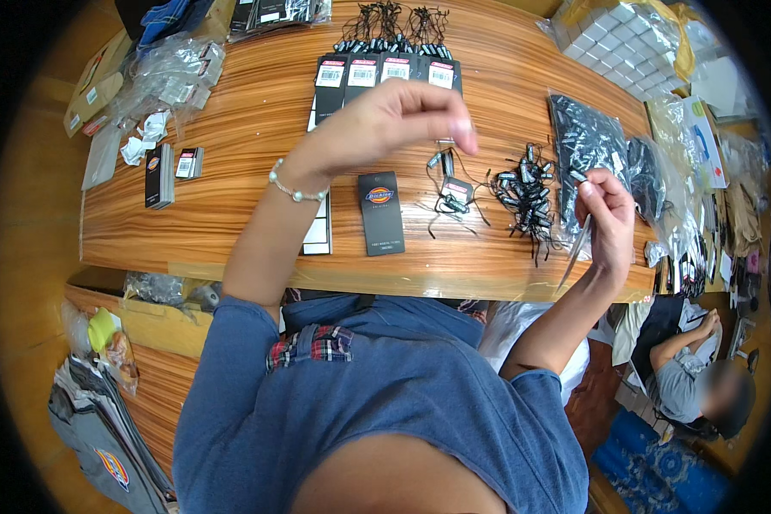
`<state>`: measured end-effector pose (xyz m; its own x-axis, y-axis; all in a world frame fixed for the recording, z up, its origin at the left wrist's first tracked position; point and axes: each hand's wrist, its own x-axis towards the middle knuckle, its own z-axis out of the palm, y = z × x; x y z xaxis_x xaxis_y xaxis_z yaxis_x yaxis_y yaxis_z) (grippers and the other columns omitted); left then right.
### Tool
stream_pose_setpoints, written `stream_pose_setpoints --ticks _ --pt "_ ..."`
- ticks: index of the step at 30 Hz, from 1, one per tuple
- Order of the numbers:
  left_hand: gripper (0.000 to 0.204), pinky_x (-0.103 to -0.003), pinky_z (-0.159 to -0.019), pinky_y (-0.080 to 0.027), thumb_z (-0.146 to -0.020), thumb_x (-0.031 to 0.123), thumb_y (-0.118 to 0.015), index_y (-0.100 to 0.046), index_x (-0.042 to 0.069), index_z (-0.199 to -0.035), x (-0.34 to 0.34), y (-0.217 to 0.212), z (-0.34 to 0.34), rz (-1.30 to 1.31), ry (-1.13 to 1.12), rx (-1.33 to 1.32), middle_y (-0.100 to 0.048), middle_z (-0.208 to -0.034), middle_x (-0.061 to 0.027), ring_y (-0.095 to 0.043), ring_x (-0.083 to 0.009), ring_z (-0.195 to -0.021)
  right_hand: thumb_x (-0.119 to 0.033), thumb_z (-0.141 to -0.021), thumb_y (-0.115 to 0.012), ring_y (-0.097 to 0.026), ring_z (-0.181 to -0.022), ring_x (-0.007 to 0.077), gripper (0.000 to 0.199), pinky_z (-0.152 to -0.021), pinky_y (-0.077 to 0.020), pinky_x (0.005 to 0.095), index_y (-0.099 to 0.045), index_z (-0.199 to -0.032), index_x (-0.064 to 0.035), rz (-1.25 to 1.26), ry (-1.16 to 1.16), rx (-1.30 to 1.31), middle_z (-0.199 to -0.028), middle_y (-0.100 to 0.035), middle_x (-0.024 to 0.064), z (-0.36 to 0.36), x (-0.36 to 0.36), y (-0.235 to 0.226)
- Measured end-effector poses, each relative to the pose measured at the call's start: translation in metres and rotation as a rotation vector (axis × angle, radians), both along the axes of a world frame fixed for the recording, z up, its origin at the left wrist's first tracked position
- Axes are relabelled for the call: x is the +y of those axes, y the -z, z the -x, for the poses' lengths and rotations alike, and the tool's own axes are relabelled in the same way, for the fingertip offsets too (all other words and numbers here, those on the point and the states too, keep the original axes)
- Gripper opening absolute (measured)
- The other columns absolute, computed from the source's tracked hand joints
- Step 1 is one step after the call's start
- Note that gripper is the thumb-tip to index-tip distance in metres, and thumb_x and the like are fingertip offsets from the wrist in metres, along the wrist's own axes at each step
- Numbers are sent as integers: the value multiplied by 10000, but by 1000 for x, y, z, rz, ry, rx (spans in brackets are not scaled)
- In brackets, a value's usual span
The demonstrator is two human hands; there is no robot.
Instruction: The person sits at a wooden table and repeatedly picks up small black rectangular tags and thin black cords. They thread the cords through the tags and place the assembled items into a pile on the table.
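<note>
My left hand is raised over the middle of the table, thumb and fingers curled together; its tips are blurred, so anything between them is unclear. My right hand pinches a small black-and-silver string fastener. A thin pointed metal tool juts downward from the same palm. Between the hands lies a heap of black cord fasteners. Left of it, a small tag with cords rests on the wood. A black hang tag lies flat nearer me.
Black tags with corded fasteners lie in a row at the back. Stacked tags stand left. A clear bag of fasteners lies right, near wrapped white boxes. Another person sits at lower right.
</note>
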<state>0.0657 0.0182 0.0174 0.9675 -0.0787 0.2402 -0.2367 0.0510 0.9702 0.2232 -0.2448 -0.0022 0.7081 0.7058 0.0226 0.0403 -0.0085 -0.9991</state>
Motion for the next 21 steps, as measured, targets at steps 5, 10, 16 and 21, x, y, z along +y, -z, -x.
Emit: stream_pose_setpoints --ticks 5,10,16,21 --pt "262 -175 -495 -357 -919 260 -479 -546 25 -825 20 -1 -8 86 -114 136 -427 -610 29 -402 -43 -541 -83 -798 -638 -436 -602 5 75 -549 -325 153 -590 -835 -39 68 -149 48 -677 -530 -67 -1 8 12" --pt "345 -155 -429 -280 -944 319 -421 -559 18 -844 32 -2 -6 61 -108 212 -390 -591 47 -316 -13 -474 -108 -810 -628 -438 -557 26 99 -492 -333 167 -571 -827 -30 -2 -164 97 -660 -530 -34 -4 12 16" --pt "436 -160 -441 -276 -954 370 -344 -594 14 -920 26 2 -5 35 -105 247 -421 -607 46 -318 -14 -493 -130 -831 -601 -395 -492 64 124 -431 -314 188 -537 -871 -32 -208 -129 209 -600 -463 -4 -11 3 19" --pt "389 -160 -465 -280 -945 313 -368 -609 10 -983 10 15 -14 -50 -90 289 -438 -637 54 -323 -17 -531 -150 -855 -566 -337 -444 70 117 -409 -265 196 -517 -893 -51 -492 -115 373 -570 -398 -8 -7 -4 12"
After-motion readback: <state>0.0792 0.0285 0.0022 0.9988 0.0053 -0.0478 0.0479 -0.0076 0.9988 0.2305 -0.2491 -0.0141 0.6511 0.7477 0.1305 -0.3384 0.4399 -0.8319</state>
